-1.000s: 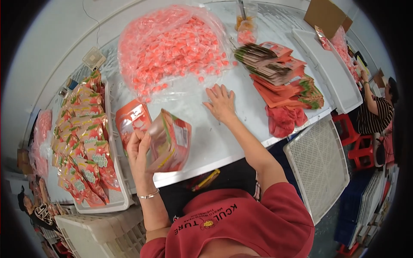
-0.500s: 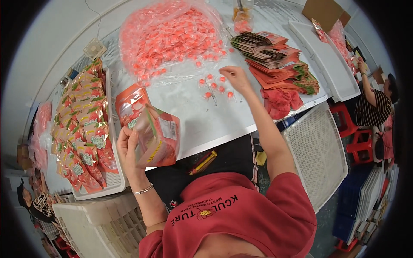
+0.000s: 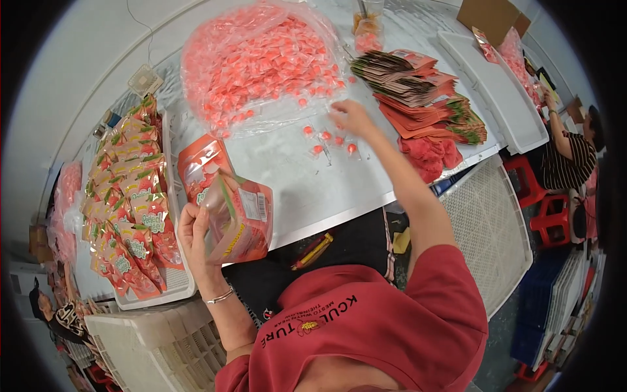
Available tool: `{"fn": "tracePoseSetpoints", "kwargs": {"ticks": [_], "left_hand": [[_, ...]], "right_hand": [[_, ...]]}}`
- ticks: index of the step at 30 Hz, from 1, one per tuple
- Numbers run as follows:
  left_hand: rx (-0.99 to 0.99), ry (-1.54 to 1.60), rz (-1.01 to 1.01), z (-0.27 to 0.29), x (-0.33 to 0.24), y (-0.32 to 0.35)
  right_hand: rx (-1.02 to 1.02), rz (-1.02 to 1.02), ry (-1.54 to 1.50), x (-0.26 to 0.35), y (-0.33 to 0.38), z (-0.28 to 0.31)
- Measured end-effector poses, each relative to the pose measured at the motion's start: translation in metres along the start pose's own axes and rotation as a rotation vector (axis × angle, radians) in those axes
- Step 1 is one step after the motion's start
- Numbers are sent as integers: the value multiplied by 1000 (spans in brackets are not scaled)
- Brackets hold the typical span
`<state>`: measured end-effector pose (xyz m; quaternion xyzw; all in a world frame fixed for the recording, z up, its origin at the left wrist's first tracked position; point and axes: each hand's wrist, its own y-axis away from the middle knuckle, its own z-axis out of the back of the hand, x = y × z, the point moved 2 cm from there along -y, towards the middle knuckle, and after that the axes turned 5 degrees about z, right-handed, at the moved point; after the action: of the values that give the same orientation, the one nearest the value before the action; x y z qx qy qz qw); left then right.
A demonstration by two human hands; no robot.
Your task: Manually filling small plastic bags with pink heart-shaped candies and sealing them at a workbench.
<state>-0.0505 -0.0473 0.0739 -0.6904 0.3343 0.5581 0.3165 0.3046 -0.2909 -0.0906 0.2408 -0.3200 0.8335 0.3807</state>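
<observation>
My left hand (image 3: 196, 235) is closed on the edge of a red stand-up pouch (image 3: 245, 228) with a clear window and a white label. The pouch's mouth gapes a little; what lies inside is hidden. Another red pouch (image 3: 204, 163) lies flat on the table just behind it. Over the table, my right hand (image 3: 351, 119) hovers beside several small round red candies (image 3: 326, 136) in clear wrappers. Its fingertips are smeared by motion, so I cannot tell whether they hold one. Beyond it spreads a large clear bag (image 3: 261, 72) heaped with the same candies.
At left, a white tray (image 3: 171, 287) bears rows of filled pouches (image 3: 134, 202). Stacked flat pouches (image 3: 418, 98) and a red cloth (image 3: 428, 157) lie at right. Behind stands a clear jar (image 3: 368, 32). White crates flank me; a co-worker in stripes (image 3: 568, 160) sits far right.
My right hand has shifted slightly left, over the loose candies, and one fewer seems to lie there. My left hand keeps the pouch, which has tipped slightly.
</observation>
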Motion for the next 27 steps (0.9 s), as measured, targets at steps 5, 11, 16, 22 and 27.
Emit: {"fn": "tracePoseSetpoints", "kwargs": {"ticks": [5,11,16,22,27], "left_hand": [[96,19,38,-25,5,-9],[89,45,41,-5,3,-3],[-32,106,27,21,-3,3],[-51,150,-22,22,-16,3],[58,150,-12,21,-4,-6]], "right_hand": [[-67,316,439,91,47,-48],[294,187,361,101,69,-67],[-338,87,-798,107,42,35],[-222,206,-246,121,42,86],[-50,561,459,114,83,-38]]}}
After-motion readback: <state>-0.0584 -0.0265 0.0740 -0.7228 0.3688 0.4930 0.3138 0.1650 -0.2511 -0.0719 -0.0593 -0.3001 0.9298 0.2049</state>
